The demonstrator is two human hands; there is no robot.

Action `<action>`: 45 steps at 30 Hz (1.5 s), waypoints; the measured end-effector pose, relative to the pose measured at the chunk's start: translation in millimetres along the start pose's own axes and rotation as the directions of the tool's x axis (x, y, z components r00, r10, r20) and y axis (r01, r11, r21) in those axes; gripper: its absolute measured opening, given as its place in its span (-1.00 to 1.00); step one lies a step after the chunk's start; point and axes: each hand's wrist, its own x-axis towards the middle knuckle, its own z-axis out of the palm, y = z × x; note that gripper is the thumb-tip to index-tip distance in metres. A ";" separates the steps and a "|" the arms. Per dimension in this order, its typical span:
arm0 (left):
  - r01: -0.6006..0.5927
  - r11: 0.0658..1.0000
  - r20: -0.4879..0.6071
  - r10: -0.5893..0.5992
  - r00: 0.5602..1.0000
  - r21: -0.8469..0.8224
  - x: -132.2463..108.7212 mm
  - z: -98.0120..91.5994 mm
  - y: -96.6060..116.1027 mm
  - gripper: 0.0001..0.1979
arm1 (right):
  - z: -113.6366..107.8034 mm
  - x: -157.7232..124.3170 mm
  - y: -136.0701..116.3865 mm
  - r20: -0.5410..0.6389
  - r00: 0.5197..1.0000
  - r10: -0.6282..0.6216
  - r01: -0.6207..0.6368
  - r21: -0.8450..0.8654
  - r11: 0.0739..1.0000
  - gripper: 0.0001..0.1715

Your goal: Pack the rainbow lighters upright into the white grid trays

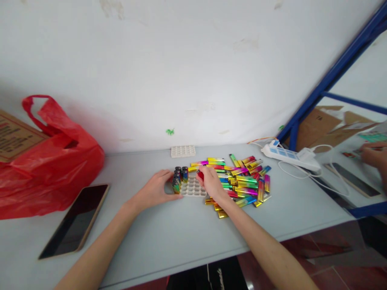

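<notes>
A pale tray [193,190] with rows of holes lies on the table in front of me. At its left side, several shiny lighters [176,186] stand upright in the holes, dark ends up. My left hand [157,186] curves round the tray's left edge, thumb along the front corner and fingers behind. Over the tray's right part, my right hand [211,184] is closed on a lighter [200,174]; only its red and dark end shows. Right of the tray spreads a loose pile of metallic, many-coloured lighters [245,184], partly hidden by my right hand.
A second pale tray [183,151] lies by the wall. At left are a red plastic bag [69,161] and a phone [75,219]. A white power strip [290,156] with cables lies at right, near a blue frame [329,76]. Beyond it shows another person's hand [375,157].
</notes>
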 end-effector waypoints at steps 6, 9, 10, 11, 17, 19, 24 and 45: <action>-0.011 1.000 -0.004 0.011 1.000 0.006 0.3 -0.6 0.2 -0.51 | 1.4 -0.3 2.8 -0.043 0.999 -0.012 0.013 0.009 1.000 -0.20; -0.011 1.000 0.003 0.011 1.000 0.020 0.4 -1.0 1.0 -0.50 | -0.9 -2.2 -0.5 -0.046 0.996 -0.078 0.077 -0.013 0.997 -0.18; -0.012 1.000 0.007 0.012 1.000 0.024 0.3 -1.2 1.3 -0.50 | -2.4 -3.1 -2.3 -0.039 0.993 -0.112 0.111 -0.042 0.993 -0.19; -0.015 1.000 0.008 0.014 1.000 0.026 0.2 -1.3 1.7 -0.49 | -4.2 -3.9 -4.1 -0.031 0.988 -0.149 0.146 -0.078 0.986 -0.22; -0.017 0.999 -0.003 0.018 1.000 0.037 -0.8 -0.5 2.1 -0.48 | -14.6 -5.7 -10.4 0.072 0.927 -0.368 0.371 -0.320 0.872 -0.54; -0.019 0.999 -0.008 0.019 1.000 0.045 -0.8 0.4 1.2 -0.48 | -16.3 -5.3 -10.3 0.098 0.892 -0.442 0.444 -0.380 0.812 -0.57; -0.020 1.000 -0.010 0.020 1.000 0.019 -0.6 1.0 0.2 -0.47 | -14.6 -5.6 -10.3 0.126 0.891 -0.436 0.447 -0.409 0.795 -0.55; -0.011 0.999 0.018 0.012 1.000 -0.033 0.1 -3.1 1.9 -0.50 | 4.6 -9.8 -14.2 0.227 0.920 -0.321 0.382 -0.711 0.591 -0.63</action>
